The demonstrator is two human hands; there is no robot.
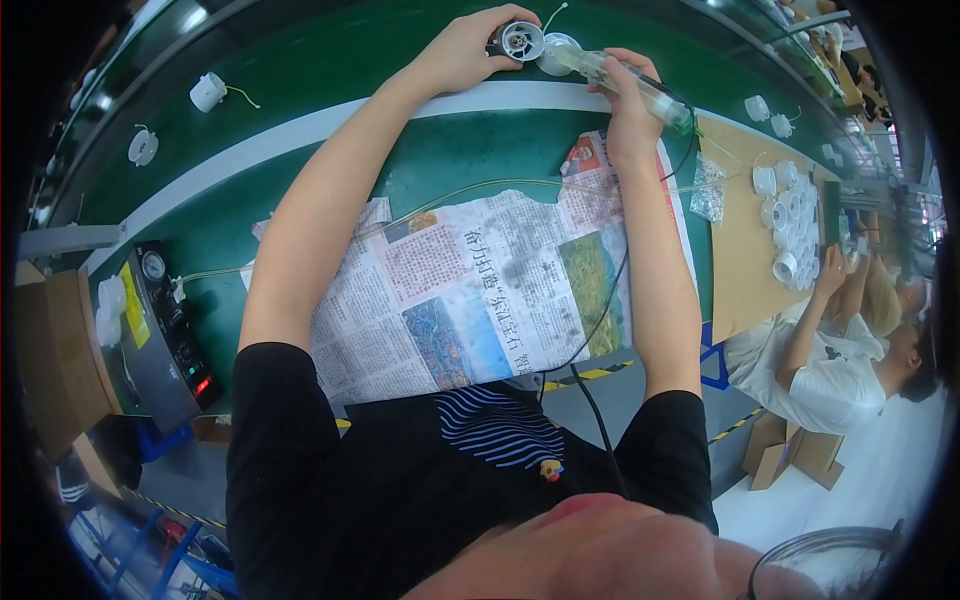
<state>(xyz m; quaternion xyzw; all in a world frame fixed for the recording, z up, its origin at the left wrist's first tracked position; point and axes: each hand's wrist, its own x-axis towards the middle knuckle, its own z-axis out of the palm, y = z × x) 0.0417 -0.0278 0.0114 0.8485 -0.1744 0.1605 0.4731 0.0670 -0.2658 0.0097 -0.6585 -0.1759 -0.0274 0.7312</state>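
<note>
My left hand (462, 52) reaches far forward over the green conveyor belt (330, 70) and grips a small round grey and white part (520, 40). A thin wire trails from that part. My right hand (628, 95) holds a clear tube-shaped dispensing tool (640, 88), its tip set against the round part. A black cable and a clear hose run back from the tool over my right forearm. A spread newspaper (470, 290) lies on the bench beneath my arms.
Two white round parts (208, 92) (143, 147) with wires lie on the belt at left. A black control box with a gauge (168, 330) stands at the bench's left. At right, a co-worker in white (830, 350) handles several white parts (790, 215) on a cardboard sheet.
</note>
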